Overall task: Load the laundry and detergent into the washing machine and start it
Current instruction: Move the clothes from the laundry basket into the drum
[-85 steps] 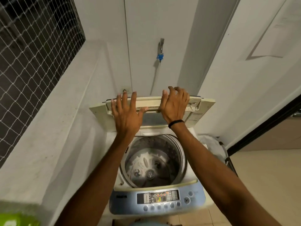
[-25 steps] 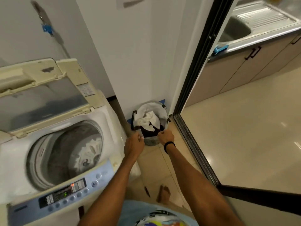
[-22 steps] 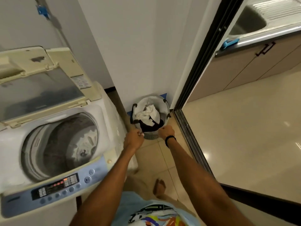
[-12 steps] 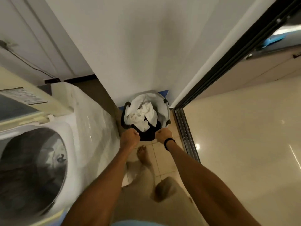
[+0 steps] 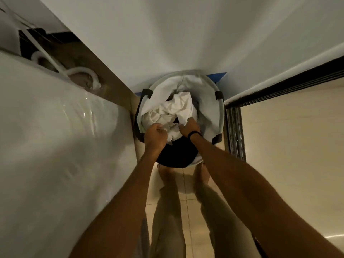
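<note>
A round laundry basket (image 5: pixel 220 108) with black handle tabs stands on the floor against the wall, right below me. White laundry (image 5: pixel 173 108) is bunched on top of dark clothes (image 5: pixel 176 153) inside it. Both hands reach into the basket from the near side. My left hand (image 5: pixel 155 135) is closed on a fold of the white laundry, and my right hand (image 5: pixel 189 127), with a black wristband, grips the same white cloth. The washing machine's white side panel (image 5: pixel 55 146) fills the left of the view; its tub and controls are out of sight.
A white hose (image 5: pixel 81 73) curls on the floor behind the machine. A black sliding door track (image 5: pixel 234 131) runs to the right of the basket, with shiny tiled floor (image 5: pixel 290 146) beyond it. My legs and bare feet stand just behind the basket.
The view has tilted down and moved closer until the basket lies directly under me. My hands went from the basket's near rim into it and closed on the white laundry.
</note>
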Demonstrator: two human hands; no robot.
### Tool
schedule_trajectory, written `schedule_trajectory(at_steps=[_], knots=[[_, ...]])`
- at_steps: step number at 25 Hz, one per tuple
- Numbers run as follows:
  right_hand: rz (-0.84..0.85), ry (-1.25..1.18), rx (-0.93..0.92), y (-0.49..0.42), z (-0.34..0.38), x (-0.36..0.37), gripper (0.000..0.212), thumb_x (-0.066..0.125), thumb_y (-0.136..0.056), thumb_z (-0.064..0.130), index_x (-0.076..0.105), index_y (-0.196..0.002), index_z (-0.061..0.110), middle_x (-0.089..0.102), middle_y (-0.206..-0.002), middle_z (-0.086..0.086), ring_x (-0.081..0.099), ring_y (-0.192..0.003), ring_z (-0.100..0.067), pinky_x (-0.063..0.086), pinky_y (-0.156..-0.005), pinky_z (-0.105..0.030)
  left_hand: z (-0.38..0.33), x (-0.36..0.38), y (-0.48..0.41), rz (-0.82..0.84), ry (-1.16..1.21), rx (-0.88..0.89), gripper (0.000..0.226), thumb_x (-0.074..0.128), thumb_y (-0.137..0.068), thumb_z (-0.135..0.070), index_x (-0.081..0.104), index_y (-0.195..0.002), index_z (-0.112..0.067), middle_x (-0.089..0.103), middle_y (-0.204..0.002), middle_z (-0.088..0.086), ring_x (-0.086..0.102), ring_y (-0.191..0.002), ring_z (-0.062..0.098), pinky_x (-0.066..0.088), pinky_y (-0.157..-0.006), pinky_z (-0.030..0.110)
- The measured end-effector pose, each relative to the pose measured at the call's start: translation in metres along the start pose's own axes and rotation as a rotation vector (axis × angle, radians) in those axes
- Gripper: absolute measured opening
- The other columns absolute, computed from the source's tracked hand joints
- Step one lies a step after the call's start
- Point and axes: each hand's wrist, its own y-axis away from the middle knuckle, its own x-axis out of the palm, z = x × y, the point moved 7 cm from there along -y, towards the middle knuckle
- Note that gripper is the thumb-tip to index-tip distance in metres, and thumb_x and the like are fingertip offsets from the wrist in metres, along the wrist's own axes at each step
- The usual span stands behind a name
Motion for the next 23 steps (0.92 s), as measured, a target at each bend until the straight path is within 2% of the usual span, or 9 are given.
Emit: schedule_trajectory(at_steps=[2, 3, 4, 7, 12, 15, 19, 21, 23], knots=[[-0.080, -0.085, 0.054, -0.045, -0.006, 0.006, 0.098, 0.066, -0.082, 0.056, 0.021, -0.150, 0.003, 0.036, -0.151, -0.020, 0.041, -0.136, -0.037, 0.042, -0.107, -0.045, 0.021, 0.022, -0.010, -0.033, 0.140, -0.035, 0.031, 0.056, -0.092, -0.015, 0.067, -0.121, -0.013, 0.069, -0.116, 0.003, 0.061, -0.107, 0.020, 0.048, -0.096, 0.031], [-0.107, -0.087, 0.062, -0.061, -0.007, 0.008, 0.105, 0.067, -0.079, 0.060, 0.017, -0.152, 0.004, 0.033, -0.154, -0.019, 0.039, -0.138, -0.037, 0.040, -0.108, -0.045, 0.031, 0.031, -0.010, -0.043, 0.207, -0.049, 0.030, 0.057, -0.091, -0.016, 0.068, -0.120, -0.014, 0.069, -0.113, 0.002, 0.062, -0.104, 0.019, 0.050, -0.094, 0.032], [-0.124, -0.060, 0.055, -0.071, -0.007, 0.008, 0.102, 0.067, -0.080, 0.058, 0.020, -0.151, 0.004, 0.034, -0.153, -0.019, 0.040, -0.138, -0.036, 0.040, -0.108, -0.044, 0.037, 0.038, -0.007, -0.048, 0.263, -0.056, 0.029, 0.058, -0.091, -0.019, 0.068, -0.118, -0.014, 0.070, -0.110, 0.002, 0.063, -0.102, 0.019, 0.051, -0.092, 0.033], [-0.184, 0.078, -0.014, -0.066, 0.002, -0.005, 0.055, 0.060, -0.092, 0.040, 0.051, -0.132, 0.003, 0.056, -0.136, -0.019, 0.055, -0.124, -0.034, 0.048, -0.096, -0.040, 0.047, 0.042, 0.009, -0.037, 0.360, -0.111, 0.029, 0.060, -0.084, -0.032, 0.069, -0.107, -0.017, 0.073, -0.099, 0.004, 0.068, -0.096, 0.024, 0.055, -0.090, 0.038], [-0.287, -0.134, -0.274, 0.079, 0.037, -0.067, 0.024, 0.059, -0.092, 0.024, 0.068, -0.099, 0.002, 0.071, -0.101, -0.020, 0.063, -0.096, -0.039, 0.048, -0.074, -0.040, 0.035, 0.011, 0.042, -0.027, 0.406, -0.200, 0.016, 0.061, -0.074, -0.029, 0.066, -0.086, -0.040, 0.073, -0.103, 0.006, 0.069, -0.097, 0.032, 0.055, -0.093, 0.050], [-0.361, -0.291, -0.438, 0.177, 0.056, -0.114, 0.023, 0.062, -0.089, 0.021, 0.072, -0.086, 0.000, 0.073, -0.087, -0.018, 0.067, -0.086, -0.034, 0.054, -0.079, -0.039, -0.013, -0.017, 0.080, 0.021, 0.402, -0.294, 0.011, 0.061, -0.081, -0.034, 0.064, -0.090, -0.029, 0.072, -0.110, 0.012, 0.069, -0.098, 0.031, 0.056, -0.094, 0.049], [-0.310, -0.302, -0.665, 0.311, 0.084, -0.176, 0.027, 0.058, -0.093, 0.029, 0.071, -0.091, 0.007, 0.073, -0.092, -0.008, 0.066, -0.087, -0.019, 0.052, -0.084, -0.029, -0.098, -0.058, 0.170, 0.243, 0.821, -0.434, 0.062, 0.055, -0.087, -0.069, 0.065, -0.117, -0.015, 0.071, -0.107, 0.008, 0.068, -0.094, 0.024, 0.058, -0.080, 0.039], [-0.256, -0.161, -0.778, 0.365, 0.091, -0.192, 0.036, 0.049, -0.095, 0.041, 0.070, -0.096, 0.012, 0.072, -0.097, -0.004, 0.064, -0.090, -0.016, 0.050, -0.087, -0.029, -0.139, -0.082, 0.212, 0.326, 0.961, -0.387, 0.066, 0.061, -0.088, -0.062, 0.058, -0.134, -0.014, 0.067, -0.114, 0.006, 0.067, -0.095, 0.023, 0.059, -0.077, 0.035], [-0.243, -0.052, -0.835, 0.403, 0.089, -0.207, 0.035, 0.049, -0.095, 0.042, 0.068, -0.098, 0.014, 0.071, -0.100, -0.003, 0.062, -0.092, -0.016, 0.049, -0.089, -0.029, -0.172, -0.118, 0.245, 0.204, 0.879, -0.311, 0.040, 0.059, -0.096, -0.040, 0.058, -0.125, -0.013, 0.063, -0.108, 0.002, 0.063, -0.088, 0.023, 0.057, -0.069, 0.034]])
